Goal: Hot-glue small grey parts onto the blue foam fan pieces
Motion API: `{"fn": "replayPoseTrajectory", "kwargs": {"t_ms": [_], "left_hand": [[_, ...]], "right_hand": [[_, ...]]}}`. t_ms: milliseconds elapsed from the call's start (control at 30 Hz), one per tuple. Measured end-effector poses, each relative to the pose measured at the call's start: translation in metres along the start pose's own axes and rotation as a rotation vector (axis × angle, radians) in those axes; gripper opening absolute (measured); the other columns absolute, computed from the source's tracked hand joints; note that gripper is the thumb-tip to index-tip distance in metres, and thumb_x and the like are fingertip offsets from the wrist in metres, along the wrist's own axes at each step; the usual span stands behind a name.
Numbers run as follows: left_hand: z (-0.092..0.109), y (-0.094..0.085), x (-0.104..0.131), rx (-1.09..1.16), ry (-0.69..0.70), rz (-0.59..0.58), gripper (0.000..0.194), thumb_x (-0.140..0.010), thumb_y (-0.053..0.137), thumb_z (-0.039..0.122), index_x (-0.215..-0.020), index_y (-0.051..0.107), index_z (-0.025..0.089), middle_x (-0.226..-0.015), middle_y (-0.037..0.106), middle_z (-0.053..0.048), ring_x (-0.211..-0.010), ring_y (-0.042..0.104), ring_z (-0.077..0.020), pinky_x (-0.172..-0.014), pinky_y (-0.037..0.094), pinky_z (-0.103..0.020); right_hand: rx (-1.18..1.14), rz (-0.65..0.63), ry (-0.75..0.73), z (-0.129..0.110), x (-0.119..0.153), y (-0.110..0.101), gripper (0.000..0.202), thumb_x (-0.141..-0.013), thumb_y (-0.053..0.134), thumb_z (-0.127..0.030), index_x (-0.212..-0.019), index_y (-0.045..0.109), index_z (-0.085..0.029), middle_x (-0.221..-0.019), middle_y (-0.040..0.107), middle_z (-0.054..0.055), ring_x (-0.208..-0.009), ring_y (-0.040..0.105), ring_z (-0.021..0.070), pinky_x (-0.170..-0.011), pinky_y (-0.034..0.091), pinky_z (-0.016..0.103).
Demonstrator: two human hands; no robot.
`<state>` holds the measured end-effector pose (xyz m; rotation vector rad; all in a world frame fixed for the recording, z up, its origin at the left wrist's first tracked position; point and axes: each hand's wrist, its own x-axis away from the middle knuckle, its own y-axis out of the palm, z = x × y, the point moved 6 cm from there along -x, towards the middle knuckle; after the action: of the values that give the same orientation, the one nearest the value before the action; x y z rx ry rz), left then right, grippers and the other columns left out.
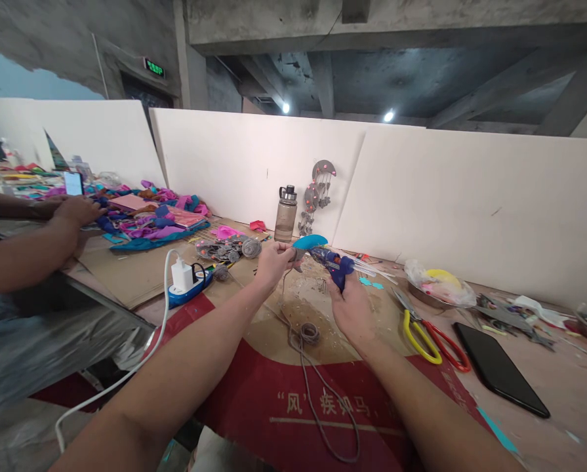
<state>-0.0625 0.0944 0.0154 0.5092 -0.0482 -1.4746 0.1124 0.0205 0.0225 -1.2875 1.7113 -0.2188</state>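
Between the thumb and fingers of my left hand (274,263) is a blue crescent-shaped piece (311,242), its lower left end covered in grey. A grey cord (303,367) hangs from there to a small coil on the board and loops toward me. My right hand (355,311) is wrapped round the handle of a dark blue hot glue gun (341,267), with its nozzle close to the crescent's underside. Whether the nozzle touches the piece I cannot tell. Leaning on the white panel behind is a hanging ornament of grey crescents and pink dots (324,172).
Yellow-and-red-handled scissors (431,337) and a black phone (500,368) lie at right. A water bottle (285,216) stands behind my hands. A power strip (189,288) with a white cable is at left, near another person's arms (42,246) and a fabric pile (162,213).
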Motion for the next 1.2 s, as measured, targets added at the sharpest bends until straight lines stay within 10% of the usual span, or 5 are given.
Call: {"fn": "replayPoseTrajectory", "kwargs": {"t_ms": [1200], "left_hand": [[-0.011, 0.002, -0.001, -0.082, -0.038, -0.011, 0.011, -0.073, 0.067, 0.017, -0.072, 0.058, 0.012, -0.066, 0.067, -0.003, -0.06, 0.067, -0.0132, -0.064, 0.057, -0.027]], "right_hand": [[-0.011, -0.011, -0.016, -0.003, 0.002, 0.004, 0.034, -0.09, 0.039, -0.035, -0.118, 0.05, -0.018, -0.103, 0.065, 0.013, -0.1, 0.06, 0.0274, -0.083, 0.045, 0.038]]}}
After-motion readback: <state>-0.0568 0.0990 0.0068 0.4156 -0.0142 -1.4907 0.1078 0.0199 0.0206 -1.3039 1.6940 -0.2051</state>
